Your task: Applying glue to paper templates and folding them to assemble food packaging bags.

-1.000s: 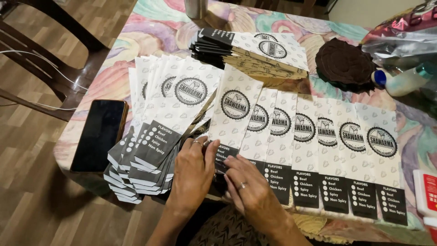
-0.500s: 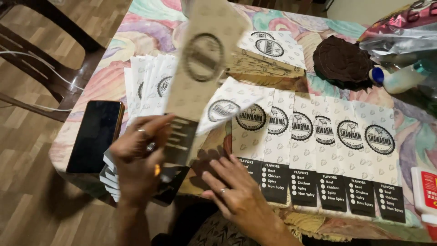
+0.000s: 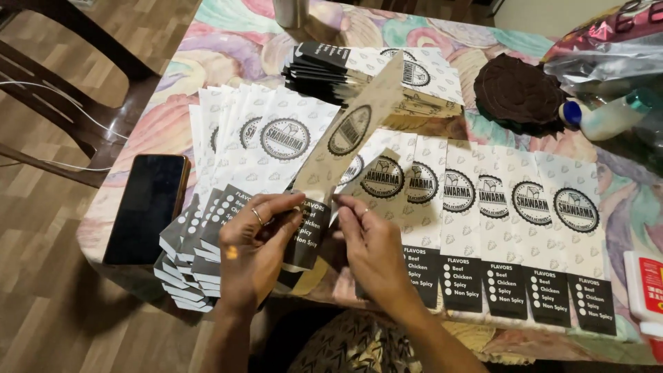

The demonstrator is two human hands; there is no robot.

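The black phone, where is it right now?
In the head view, the black phone lies flat at the table's left edge, just left of the fanned paper sleeves and the left hand.

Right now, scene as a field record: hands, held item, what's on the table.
left hand: grips the bag's dark bottom end
right hand: fingertips on the same end, at the right edge
bag: flat paper, round logo, lifted and tilted over the table
fanned pile: same bags, left of the hands
row: bags overlapped side by side, right of the hands
stack: more bags, behind
phone: screen dark, at the table's left edge
table: colourful cloth
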